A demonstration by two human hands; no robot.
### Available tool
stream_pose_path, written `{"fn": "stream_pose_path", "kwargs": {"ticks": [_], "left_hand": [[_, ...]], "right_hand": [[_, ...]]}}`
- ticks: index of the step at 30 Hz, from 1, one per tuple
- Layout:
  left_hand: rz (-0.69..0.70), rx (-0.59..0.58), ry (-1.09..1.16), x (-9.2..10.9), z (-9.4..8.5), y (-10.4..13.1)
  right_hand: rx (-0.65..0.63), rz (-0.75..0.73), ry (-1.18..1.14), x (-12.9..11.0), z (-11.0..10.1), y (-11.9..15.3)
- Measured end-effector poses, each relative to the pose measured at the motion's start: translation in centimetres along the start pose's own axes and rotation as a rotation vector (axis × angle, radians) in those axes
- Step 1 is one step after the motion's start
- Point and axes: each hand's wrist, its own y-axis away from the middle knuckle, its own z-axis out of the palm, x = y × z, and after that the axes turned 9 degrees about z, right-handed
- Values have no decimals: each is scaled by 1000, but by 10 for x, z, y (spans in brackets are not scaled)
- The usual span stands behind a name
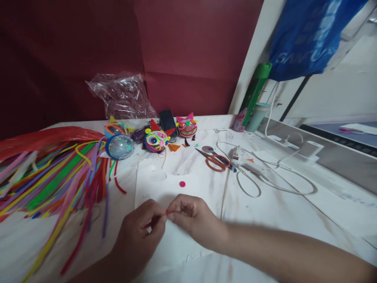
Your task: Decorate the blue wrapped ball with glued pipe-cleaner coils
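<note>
Small red piece, pinched between two hands above a white paper sheet.
Left hand: thumb and forefinger pressed together on the piece; right hand: thumb and forefinger pinching it from the opposite side, fingertips of both hands nearly meeting; piece mostly covered, possibly a thin rolled strip. Pink disc, one, flat, just beyond the right hand. Scissors, orange-handled, one pair, lying farther back to the right, near a white cable. Decorated balls, two: one with red points, one with pink ears, a dark phone between them. Coloured strips, one large heap, at left, beside a clear ball with blue rim.
</note>
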Motion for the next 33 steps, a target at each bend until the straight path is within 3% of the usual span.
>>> {"fn": "stream_pose_path", "kwargs": {"ticks": [3, 6, 10, 13, 15, 22, 27, 33], "left_hand": [[-54, -41, 35, -1, 2, 0], [-76, -114, -17, -6, 4, 0], [103, -194, -129, -12, 6, 3], [235, -214, -152, -12, 6, 3], [260, -175, -144, -10, 5, 2], [67, 13, -21, 0, 1, -1], [48, -62, -35, -1, 2, 1], [151, -217, -128, -9, 7, 3]], "right_hand": [[28, -64, 122, -3, -2, 0], [46, -286, 463, -6, -8, 1], [-3, -510, 788, -5, -13, 3], [-12, -483, 868, -3, -12, 4], [-3, -453, 804, -3, -11, 4], [41, -63, 176, -8, -5, 2], [55, -201, 404, -13, -9, 4], [-62, -452, 787, -8, -15, 4]]}}
